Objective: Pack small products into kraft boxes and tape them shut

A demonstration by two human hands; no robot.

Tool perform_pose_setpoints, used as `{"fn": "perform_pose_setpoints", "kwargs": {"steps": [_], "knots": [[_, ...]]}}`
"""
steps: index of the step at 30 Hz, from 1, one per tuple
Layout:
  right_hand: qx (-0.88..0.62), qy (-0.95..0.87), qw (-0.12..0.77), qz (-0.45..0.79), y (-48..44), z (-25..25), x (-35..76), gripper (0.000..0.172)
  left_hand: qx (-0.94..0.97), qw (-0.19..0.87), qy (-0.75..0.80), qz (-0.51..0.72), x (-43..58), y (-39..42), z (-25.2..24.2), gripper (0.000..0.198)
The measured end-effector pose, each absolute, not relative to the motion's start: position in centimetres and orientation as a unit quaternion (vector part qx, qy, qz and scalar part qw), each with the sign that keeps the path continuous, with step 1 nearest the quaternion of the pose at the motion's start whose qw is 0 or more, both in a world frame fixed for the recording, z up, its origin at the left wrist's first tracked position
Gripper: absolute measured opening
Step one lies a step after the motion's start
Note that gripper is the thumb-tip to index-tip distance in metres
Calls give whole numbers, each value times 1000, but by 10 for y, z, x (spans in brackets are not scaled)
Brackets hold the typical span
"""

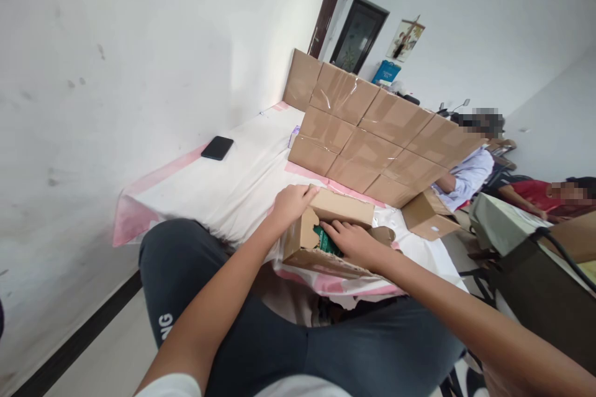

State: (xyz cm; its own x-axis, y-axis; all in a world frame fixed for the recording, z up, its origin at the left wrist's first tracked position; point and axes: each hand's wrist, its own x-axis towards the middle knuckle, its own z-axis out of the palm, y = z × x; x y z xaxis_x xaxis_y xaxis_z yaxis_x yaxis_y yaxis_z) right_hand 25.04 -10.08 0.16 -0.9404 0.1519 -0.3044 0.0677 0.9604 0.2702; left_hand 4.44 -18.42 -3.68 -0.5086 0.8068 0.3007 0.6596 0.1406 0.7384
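Observation:
An opened cardboard box (293, 247) with torn edges stands on the cloth-covered table in front of my knees. My left hand (294, 202) has its fingers closed over the box's far left corner and raised flap. Inside the box lies a green package (326, 242) with light print, partly covered. My right hand (351, 242) reaches into the box, fingers stretched out and lying over the green package. The hand hides the rest of the contents.
A wall of stacked, taped cartons (358, 130) rises behind the box. A black phone-like device (217, 148) lies on the white and pink tablecloth (186, 189) at the left. Another carton (426, 216) stands at the right. Two people sit beyond.

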Motion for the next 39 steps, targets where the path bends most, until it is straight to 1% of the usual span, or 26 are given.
{"fn": "perform_pose_setpoints", "kwargs": {"steps": [6,9,10,11,13,15,17,20,23,24,25,26,28,29,31,34,37,39], "knots": [[57,987,123,89,-106,6,255,81,498,76,747,434,47,-184,-36,51],[64,989,111,74,-110,6,253,88,505,73,739,439,47,-183,-39,52],[72,990,105,68,-112,6,252,87,507,72,736,442,46,-182,-40,53],[80,990,95,63,-114,7,250,83,508,71,734,445,45,-181,-42,53],[94,992,54,59,-118,13,248,66,507,73,731,451,42,-179,-46,53],[103,993,-16,63,-120,23,248,45,503,78,728,459,39,-177,-50,53],[120,986,-103,60,-119,38,255,32,500,84,723,469,36,-174,-53,53],[156,954,-257,10,-105,55,277,26,500,91,707,492,34,-169,-58,53],[232,859,-450,-74,-83,42,309,23,495,91,691,518,34,-166,-61,52],[266,812,-508,-106,-77,29,320,24,493,91,687,526,34,-165,-62,52],[297,769,-548,-143,-73,13,328,27,490,90,684,533,35,-164,-63,52],[306,746,-559,-190,-72,-7,335,33,487,89,681,540,35,-164,-64,52],[248,770,-517,-281,-74,-47,339,57,481,88,678,549,35,-163,-65,53],[215,786,-498,-296,-78,-64,338,66,478,88,677,553,35,-162,-66,53],[192,794,-493,-299,-87,-87,331,75,474,88,675,558,35,-162,-66,53],[197,788,-510,-283,-92,-95,318,76,468,89,674,565,34,-158,-66,53],[226,782,-521,-256,-81,-85,306,72,460,83,671,575,33,-147,-64,54],[253,759,-546,-248,-69,-77,298,70,454,77,667,586,33,-136,-64,55]]}}
